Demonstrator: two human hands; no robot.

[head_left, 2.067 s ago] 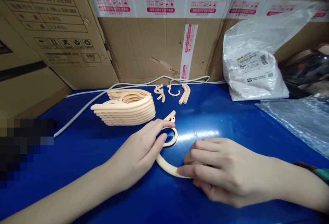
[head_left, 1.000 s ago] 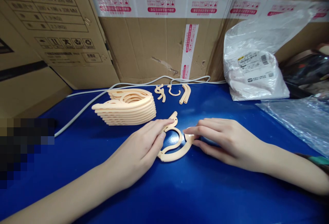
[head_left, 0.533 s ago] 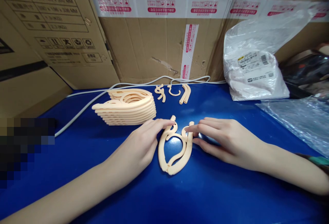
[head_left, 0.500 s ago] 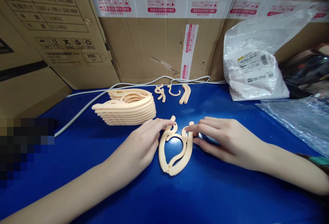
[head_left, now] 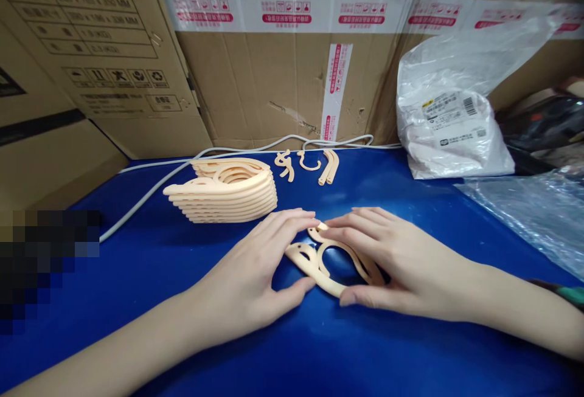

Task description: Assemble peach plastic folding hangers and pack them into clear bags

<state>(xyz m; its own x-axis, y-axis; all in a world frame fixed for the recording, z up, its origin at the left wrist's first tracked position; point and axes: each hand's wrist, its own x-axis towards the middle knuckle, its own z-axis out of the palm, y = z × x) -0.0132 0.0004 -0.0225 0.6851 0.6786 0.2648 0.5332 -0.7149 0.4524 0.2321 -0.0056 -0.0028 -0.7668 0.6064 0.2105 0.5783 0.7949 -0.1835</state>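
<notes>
A cream plastic folding hanger [head_left: 329, 286], folded into a loop, lies tilted on the blue table between my hands. My left hand [head_left: 255, 269] is round its left end, with the fingertips at the upper edge and the thumb against the lower edge. Over the right end curves my right hand [head_left: 392, 257], its thumb on the lower arm and its fingers at the far side; the palm hides part of the hanger. Behind my left hand stands a stack of matching folded hangers [head_left: 223, 193].
Loose cream pieces lie at the back: small parts [head_left: 286, 166], a hook [head_left: 311, 163] and two curved arms [head_left: 328, 167]. A white cable [head_left: 146, 211] runs behind the stack. Cardboard boxes [head_left: 274, 81] wall the back; a white plastic bag [head_left: 451, 123] and clear wrap [head_left: 538, 208] are at right.
The hanger has turned from upright in view to slanting, its narrow joined end swung to the right. My right hand has moved over that end; my left thumb has come out to the lower edge.
</notes>
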